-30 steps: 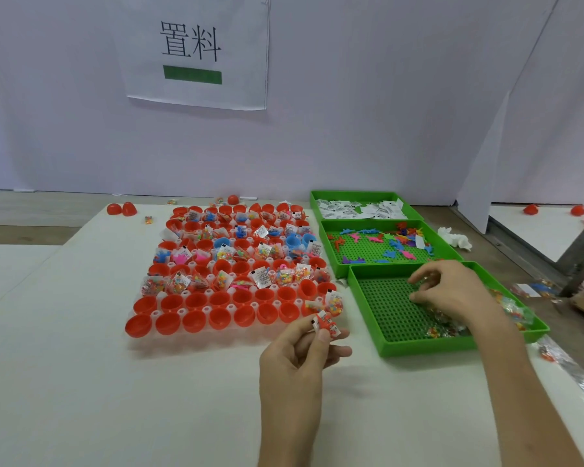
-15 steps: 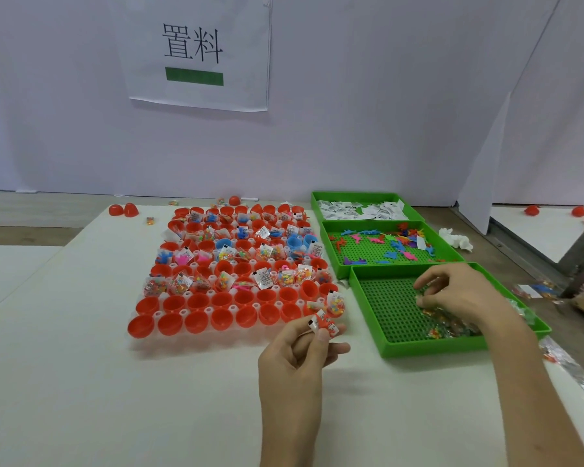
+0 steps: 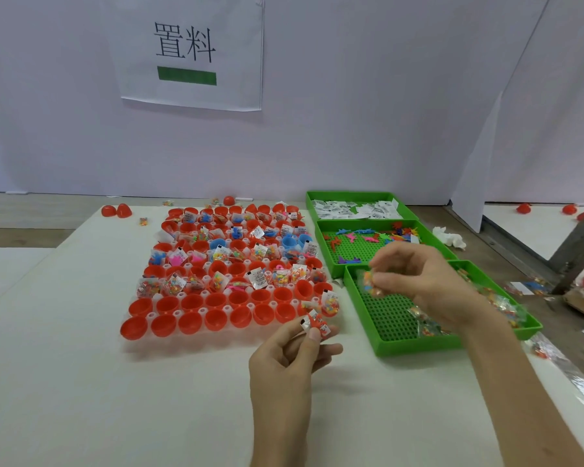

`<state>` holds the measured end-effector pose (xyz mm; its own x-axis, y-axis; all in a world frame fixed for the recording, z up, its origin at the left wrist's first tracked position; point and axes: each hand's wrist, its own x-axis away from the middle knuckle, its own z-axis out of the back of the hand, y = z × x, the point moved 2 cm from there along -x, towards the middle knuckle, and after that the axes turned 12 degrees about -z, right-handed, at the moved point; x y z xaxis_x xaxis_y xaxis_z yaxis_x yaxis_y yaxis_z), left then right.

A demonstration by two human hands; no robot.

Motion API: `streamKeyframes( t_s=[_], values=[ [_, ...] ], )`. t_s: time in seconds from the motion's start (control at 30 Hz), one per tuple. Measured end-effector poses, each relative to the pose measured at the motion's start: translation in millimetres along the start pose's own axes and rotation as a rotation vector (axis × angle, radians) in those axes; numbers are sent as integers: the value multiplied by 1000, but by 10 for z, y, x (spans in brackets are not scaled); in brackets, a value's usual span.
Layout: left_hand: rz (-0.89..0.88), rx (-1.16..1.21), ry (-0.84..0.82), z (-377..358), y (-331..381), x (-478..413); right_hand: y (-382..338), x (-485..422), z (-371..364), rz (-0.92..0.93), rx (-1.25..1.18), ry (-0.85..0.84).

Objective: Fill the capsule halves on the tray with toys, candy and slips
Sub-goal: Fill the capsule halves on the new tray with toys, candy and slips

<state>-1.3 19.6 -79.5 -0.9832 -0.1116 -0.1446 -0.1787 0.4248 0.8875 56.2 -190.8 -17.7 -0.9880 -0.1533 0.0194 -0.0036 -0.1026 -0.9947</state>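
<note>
A clear tray (image 3: pixel 139 342) holds rows of red capsule halves (image 3: pixel 193 303); the far rows carry toys, candy bags and slips, the two nearest rows are mostly bare. My left hand (image 3: pixel 284 358) pinches a red toy with white slips (image 3: pixel 314 323) just in front of the tray's near right corner. My right hand (image 3: pixel 422 284) is raised over the nearest green bin (image 3: pixel 385 345) and pinches a small clear candy bag (image 3: pixel 370 281). More candy bags (image 3: pixel 425 323) lie in that bin.
The middle green bin (image 3: pixel 327 261) holds coloured plastic toys (image 3: pixel 364 235); the far green bin (image 3: pixel 309 197) holds white slips (image 3: pixel 351 208). Loose red halves (image 3: pixel 117 210) lie at the table's far left. A crumpled tissue (image 3: pixel 449 237) and scattered wrappers (image 3: pixel 563 369) lie to the right.
My right hand has lifted out of the nearest green bin with a candy bag and moved left toward the tray. My left hand has stayed in place with the toy and slips.
</note>
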Motion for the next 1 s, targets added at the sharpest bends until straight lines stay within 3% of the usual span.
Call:
streamKeyframes(
  t_s=[0.1,0.17,0.67,0.83,1.0],
  values=[
    [-5,-2,-4,-4,2,3,8,-1,-324,-2,74,-223],
    [-13,1,-9,-3,11,2,22,-8,-488,-5,104,-261],
    [35,67,10,-14,35,-23,73,-27,-678,74,252,-126],
    [-90,-87,-23,0,43,4,67,-18,-666,88,244,-160],
    [-209,-276,-16,-3,41,28,92,-23,-640,91,402,-171]
  ],
)
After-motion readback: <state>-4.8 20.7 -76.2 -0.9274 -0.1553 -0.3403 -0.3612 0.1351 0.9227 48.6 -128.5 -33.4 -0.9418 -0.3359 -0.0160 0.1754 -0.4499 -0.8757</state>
